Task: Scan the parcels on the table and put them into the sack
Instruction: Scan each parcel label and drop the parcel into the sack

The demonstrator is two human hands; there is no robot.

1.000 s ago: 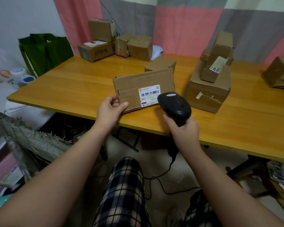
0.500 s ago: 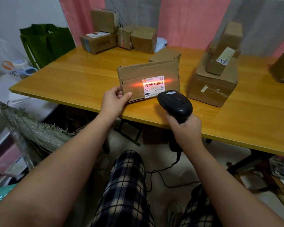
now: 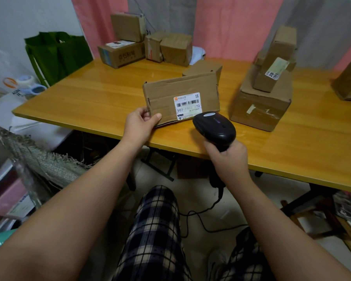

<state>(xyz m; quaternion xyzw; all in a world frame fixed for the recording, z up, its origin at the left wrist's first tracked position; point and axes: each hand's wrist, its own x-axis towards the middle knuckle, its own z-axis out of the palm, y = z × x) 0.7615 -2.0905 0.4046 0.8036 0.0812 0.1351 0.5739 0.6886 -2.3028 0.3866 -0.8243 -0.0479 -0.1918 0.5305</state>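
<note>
Cardboard parcel [image 3: 166,94], label [image 3: 187,105] now unlit.

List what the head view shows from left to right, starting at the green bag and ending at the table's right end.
In order: green bag → left hand → labelled parcel → barcode scanner → large taped box → tilted parcel at the right edge.

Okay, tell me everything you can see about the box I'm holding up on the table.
The box is flat brown cardboard, closed, creased, standing on a long edge near the front of the table. A white label with a barcode and orange logo faces the camera. The left hand grips its lower left corner; the black scanner is aimed at it from close by.
</note>
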